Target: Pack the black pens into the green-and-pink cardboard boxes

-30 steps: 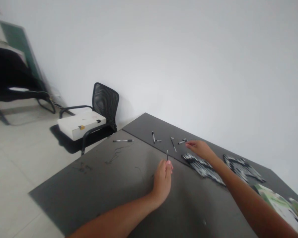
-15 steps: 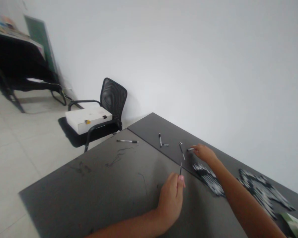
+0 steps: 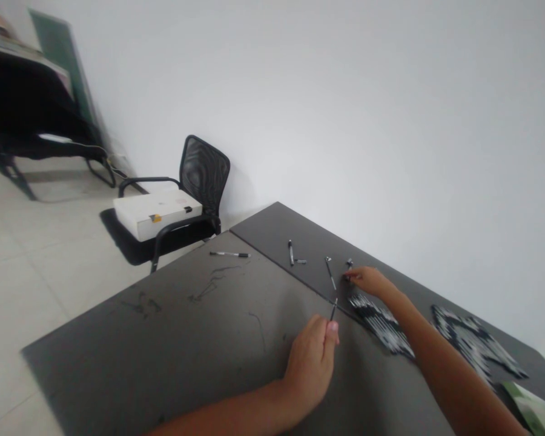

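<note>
Since a second ago, your right hand (image 3: 367, 280) has gone from just beside the small pen pieces (image 3: 349, 263) to fingertips against them, at 1 o'clock from your left hand (image 3: 313, 354) on the dark surface (image 3: 186, 357). It isn't clear whether that grip is pinching one or only touching. Your left grip stays clenched around a slim black pen piece (image 3: 333, 309), tip toward 12 o'clock. So both your hands are now at pen parts, well apart. A bundle of pens (image 3: 381, 327) lies at your right hand's 5 o'clock.
</note>
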Available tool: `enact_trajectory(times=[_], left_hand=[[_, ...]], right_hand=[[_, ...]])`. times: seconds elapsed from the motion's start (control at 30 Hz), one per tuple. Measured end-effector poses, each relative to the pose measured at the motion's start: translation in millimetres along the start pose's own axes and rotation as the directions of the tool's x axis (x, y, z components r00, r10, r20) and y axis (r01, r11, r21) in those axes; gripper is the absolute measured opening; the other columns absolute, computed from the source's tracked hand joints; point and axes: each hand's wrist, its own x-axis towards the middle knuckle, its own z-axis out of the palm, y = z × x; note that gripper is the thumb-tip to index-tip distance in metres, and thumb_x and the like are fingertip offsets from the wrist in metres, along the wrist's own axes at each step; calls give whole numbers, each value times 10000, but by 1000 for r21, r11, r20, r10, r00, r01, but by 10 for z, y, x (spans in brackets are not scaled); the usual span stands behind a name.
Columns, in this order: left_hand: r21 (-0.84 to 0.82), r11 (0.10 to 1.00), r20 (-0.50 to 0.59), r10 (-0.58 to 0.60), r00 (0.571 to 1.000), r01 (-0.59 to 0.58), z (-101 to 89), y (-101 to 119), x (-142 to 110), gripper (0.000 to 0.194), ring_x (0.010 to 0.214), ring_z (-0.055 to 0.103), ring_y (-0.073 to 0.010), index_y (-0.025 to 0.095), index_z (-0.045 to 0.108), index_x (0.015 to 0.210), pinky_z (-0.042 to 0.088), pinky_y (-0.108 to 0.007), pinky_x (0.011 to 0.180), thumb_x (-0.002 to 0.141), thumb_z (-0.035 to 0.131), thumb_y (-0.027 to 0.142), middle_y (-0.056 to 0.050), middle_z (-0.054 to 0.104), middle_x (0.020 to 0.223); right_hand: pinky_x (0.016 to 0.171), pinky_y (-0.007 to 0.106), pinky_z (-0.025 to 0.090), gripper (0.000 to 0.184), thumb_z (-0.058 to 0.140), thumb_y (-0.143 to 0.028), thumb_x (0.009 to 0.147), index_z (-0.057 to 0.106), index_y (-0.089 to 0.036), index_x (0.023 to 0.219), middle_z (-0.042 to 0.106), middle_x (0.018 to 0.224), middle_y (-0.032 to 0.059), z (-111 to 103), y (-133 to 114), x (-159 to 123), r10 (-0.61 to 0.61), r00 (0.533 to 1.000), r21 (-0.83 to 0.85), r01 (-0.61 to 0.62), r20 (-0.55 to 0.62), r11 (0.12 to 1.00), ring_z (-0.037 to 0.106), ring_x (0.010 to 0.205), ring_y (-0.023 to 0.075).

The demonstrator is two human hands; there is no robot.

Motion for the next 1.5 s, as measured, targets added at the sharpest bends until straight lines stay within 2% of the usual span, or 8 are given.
enact_trajectory(times=[0.3, 0.53, 0.7, 0.93, 1.1, 1.17, 1.27, 1.5], left_hand=[[27, 999, 11, 20, 1000, -20, 28, 2, -15, 496, 850, 607, -238, 234, 530, 856, 425, -372, 790, 1149, 246, 516, -73, 638, 889], [59, 998, 32, 21, 999, -23, 23, 26, -24, 493, 834, 614, -235, 235, 539, 850, 422, -374, 771, 1152, 246, 491, -77, 659, 877], [60, 997, 31, 42, 999, -44, 13, 31, -24, 491, 867, 640, -241, 232, 560, 852, 447, -375, 794, 1150, 265, 488, -87, 684, 909], [-21, 1000, 113, -21, 993, 23, -42, 59, -28, 448, 658, 644, -209, 221, 616, 1139, 451, -336, 688, 1152, 269, 505, 11, 612, 681], [-89, 996, 136, -3, 991, 15, -64, 128, -76, 382, 663, 676, -191, 230, 553, 1139, 491, -316, 718, 1150, 294, 511, 24, 671, 686], [-114, 993, 156, 4, 988, 14, -70, 181, -121, 364, 726, 705, -194, 239, 550, 1098, 511, -315, 744, 1145, 314, 512, 2, 715, 764], [-110, 994, 142, 5, 990, 11, -92, 267, -190, 359, 780, 708, -204, 245, 558, 1033, 502, -317, 751, 1125, 378, 541, -14, 723, 823], [-98, 995, 160, -11, 987, 27, -103, 345, -297, 409, 775, 669, -183, 234, 537, 989, 492, -304, 746, 1125, 351, 572, -1, 683, 820]], right_hand=[[944, 432, 623, 352, 675, -444, 1031, 696, -189, 1274, 709, 1290, 82, -27, 82, 117, 248, 969, 79, -248, -3, 966, 713, 1106, 246], [916, 421, 635, 340, 678, -405, 1036, 680, -189, 1298, 702, 1299, 94, -115, 18, 247, 297, 951, 142, -308, 90, 941, 716, 1081, 225], [905, 409, 635, 321, 685, -406, 1031, 695, -187, 1265, 709, 1281, 83, -252, -147, 131, 326, 945, 239, -315, -4, 918, 716, 1064, 221], [789, 322, 591, 343, 696, -527, 947, 720, -202, 1057, 802, 903, 68, -358, -628, -1009, 266, 904, 552, -40, -336, 833, 757, 824, 214], [773, 321, 613, 540, 709, -698, 880, 681, -213, 1115, 803, 893, 74, 43, -1269, -2152, 233, 891, 741, 152, -389, 654, 773, 831, 217], [743, 316, 611, 468, 786, -624, 865, 694, -213, 1069, 806, 875, 73, 252, -1519, -2437, 249, 891, 844, 224, -380, 487, 772, 792, 207], [744, 311, 608, 388, 796, -571, 882, 718, -218, 1023, 813, 861, 62, 515, -1778, -2641, 264, 892, 888, 249, -365, 387, 775, 782, 198], [706, 286, 556, 292, 794, -513, 895, 762, -233, 970, 809, 849, 31, 665, -1973, -2776, 311, 870, 889, 255, -383, 382, 736, 747, 176]])
